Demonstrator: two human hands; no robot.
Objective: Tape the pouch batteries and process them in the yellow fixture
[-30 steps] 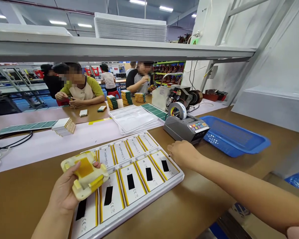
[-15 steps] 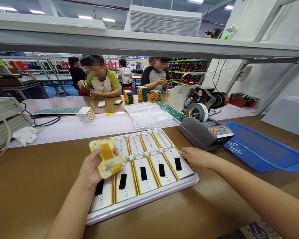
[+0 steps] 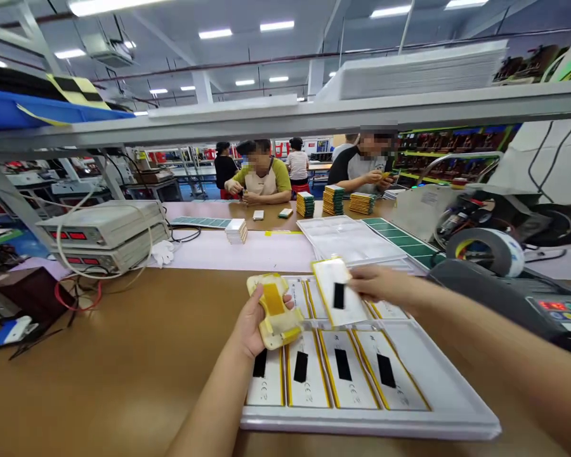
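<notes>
My left hand (image 3: pixel 253 322) is closed round a pale yellow plastic fixture (image 3: pixel 274 301) with an amber patch on its face. It hangs over the left part of a white plastic tray (image 3: pixel 457 387). In my right hand (image 3: pixel 374 284) is a flat battery pack (image 3: pixel 324 289), white with yellow edges and a black strip, tilted above the tray's middle. Similar battery packs (image 3: pixel 309 387) lie in the tray, the front ones with black strips. The front row's right-end slot is bare. My right fingertips are partly hidden behind the pack.
A tape dispenser (image 3: pixel 499 289) stands at the right. Behind the tray lie stacked white trays (image 3: pixel 347 235) and a green sheet (image 3: pixel 400 240). Stacked instruments (image 3: pixel 105 228) with cables and a white glove (image 3: pixel 162 252) sit at the left. Co-workers sit opposite beneath an overhead shelf (image 3: pixel 266 127).
My right hand has lifted a battery pack out of the tray's front right slot and carried it left towards the fixture. The view has turned left and up.
</notes>
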